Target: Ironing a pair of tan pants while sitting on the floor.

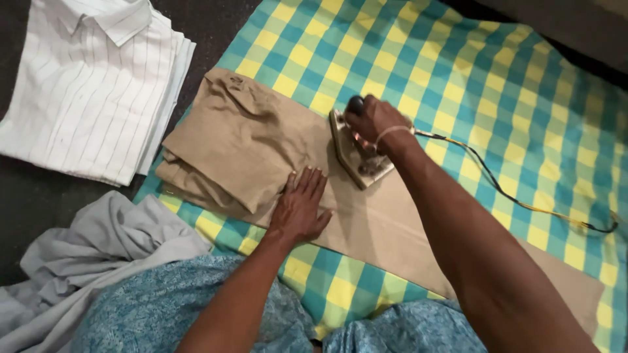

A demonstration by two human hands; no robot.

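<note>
Right hand point(374, 119) is gripping the black handle of the metal electric iron point(356, 150), pressing the tan folded trousers point(261, 147) on the checked green-yellow-blue cloth point(471, 72). Left hand point(301, 206) is lying flat, open, just beside: burn risk. The trailing cord point(517, 199) could snag; open room lies rightward.

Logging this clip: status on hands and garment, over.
Right hand gripping metal clothes iron on tan folded trousers. Left hand flat, pressing the fabric. Iron's cord trails right across checked cloth; nothing blocking.
</note>
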